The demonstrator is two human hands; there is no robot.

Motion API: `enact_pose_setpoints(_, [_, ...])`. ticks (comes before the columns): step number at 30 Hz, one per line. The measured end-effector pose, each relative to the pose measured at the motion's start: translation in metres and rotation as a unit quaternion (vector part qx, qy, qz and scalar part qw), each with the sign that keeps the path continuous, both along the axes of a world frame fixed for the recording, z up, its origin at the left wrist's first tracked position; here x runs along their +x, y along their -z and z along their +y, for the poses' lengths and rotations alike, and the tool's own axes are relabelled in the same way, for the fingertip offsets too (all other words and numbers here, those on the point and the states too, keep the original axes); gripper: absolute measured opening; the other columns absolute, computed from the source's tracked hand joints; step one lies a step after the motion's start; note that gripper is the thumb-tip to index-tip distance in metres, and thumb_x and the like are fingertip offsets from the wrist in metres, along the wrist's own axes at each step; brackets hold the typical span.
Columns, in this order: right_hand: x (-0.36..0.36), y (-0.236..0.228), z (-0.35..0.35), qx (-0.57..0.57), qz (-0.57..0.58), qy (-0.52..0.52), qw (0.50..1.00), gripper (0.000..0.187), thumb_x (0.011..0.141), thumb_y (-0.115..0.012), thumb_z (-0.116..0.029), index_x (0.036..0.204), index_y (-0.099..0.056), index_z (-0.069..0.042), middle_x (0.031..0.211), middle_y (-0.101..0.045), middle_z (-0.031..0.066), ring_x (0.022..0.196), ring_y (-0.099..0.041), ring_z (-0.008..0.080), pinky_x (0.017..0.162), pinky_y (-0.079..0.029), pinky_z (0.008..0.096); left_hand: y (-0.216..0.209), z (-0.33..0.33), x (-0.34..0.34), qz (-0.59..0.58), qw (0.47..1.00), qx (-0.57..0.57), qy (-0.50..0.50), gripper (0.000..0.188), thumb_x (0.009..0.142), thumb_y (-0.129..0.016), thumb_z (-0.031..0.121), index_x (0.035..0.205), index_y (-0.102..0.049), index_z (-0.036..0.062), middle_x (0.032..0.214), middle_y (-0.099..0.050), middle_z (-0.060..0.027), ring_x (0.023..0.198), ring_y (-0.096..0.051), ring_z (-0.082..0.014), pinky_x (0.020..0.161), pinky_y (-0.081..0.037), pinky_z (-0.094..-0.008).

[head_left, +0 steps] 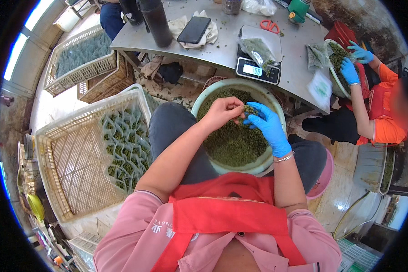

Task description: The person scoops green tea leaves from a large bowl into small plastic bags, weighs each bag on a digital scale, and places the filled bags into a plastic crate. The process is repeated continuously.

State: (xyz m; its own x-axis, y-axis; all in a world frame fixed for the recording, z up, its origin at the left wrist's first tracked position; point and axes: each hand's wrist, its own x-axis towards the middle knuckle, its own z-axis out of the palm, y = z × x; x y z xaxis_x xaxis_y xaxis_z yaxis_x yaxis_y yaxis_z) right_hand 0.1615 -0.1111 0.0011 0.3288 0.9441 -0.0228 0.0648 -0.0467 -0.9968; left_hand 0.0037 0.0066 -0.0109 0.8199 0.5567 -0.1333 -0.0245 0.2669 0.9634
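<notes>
Mid-sorting over the green basin [204, 105]: bare left hand [222, 112] and blue-gloved right hand [268, 124] pinch one green clump [249, 110]; next, careful separating.

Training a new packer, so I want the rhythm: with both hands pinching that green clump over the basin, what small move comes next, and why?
Probably lift the clump clear of the basin: the bare left hand and gloved right hand already pinch it together above the loose green heap.

A digital scale [258, 68] stands on the grey metal table [213, 50] with a clear bag of green bits [257, 49] on it. Nearby lie a black phone [194, 30] and red scissors [269, 25]. A beige plastic crate [77, 158] sits on the floor, partly filled with small packed bags [124, 149].
</notes>
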Motion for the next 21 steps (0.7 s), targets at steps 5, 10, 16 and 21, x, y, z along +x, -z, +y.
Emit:
enact_pose_setpoints(5, [-0.008,-0.014,-0.001,-0.109,0.092,0.012,0.990,0.017,0.085,-0.062,-0.013,0.098,-0.062,-0.003,0.075,-0.063,0.0027,0.061,-0.060,0.0092,0.052,-0.046,0.0219,-0.002,-0.007,-0.010,0.058,0.995,0.076,-0.030,0.015,0.083,-0.061,0.014,0.085,-0.062,-0.0009,0.068,-0.063,-0.0049,0.061,-0.059,-0.0104,0.054,-0.048,-0.0255])
enact_pose_setpoints(10, [-0.024,0.000,0.000,-0.061,-0.167,0.028,0.984,0.013,0.084,-0.061,-0.013,0.092,-0.059,-0.003,0.074,-0.063,0.0096,0.064,-0.062,0.0202,0.056,-0.048,0.0305,0.000,-0.016,-0.012,0.125,0.926,0.352,-0.058,0.014,0.069,-0.067,0.018,0.072,-0.064,0.0053,0.059,-0.060,-0.0070,0.053,-0.059,-0.0150,0.053,-0.046,-0.0297])
enact_pose_setpoints(16, [-0.026,0.015,0.008,-0.025,-0.215,0.088,0.972,0.015,0.083,-0.060,-0.012,0.094,-0.057,-0.002,0.079,-0.063,0.0150,0.066,-0.062,0.0278,0.059,-0.049,0.0344,0.001,-0.019,-0.009,0.129,0.935,0.319,-0.087,0.015,0.077,-0.067,0.017,0.083,-0.067,0.0035,0.064,-0.063,-0.0049,0.059,-0.060,-0.0096,0.052,-0.046,-0.0270])
enact_pose_setpoints(21, [-0.006,-0.012,0.006,-0.034,0.140,0.123,0.982,0.011,0.086,-0.058,-0.006,0.096,-0.058,-0.002,0.079,-0.063,0.0075,0.060,-0.061,0.0143,0.053,-0.049,0.0241,-0.013,-0.016,-0.006,0.094,0.994,0.055,-0.025,0.024,0.084,-0.067,0.020,0.098,-0.065,0.0014,0.070,-0.065,-0.0016,0.055,-0.054,-0.0044,0.045,-0.041,-0.0187])
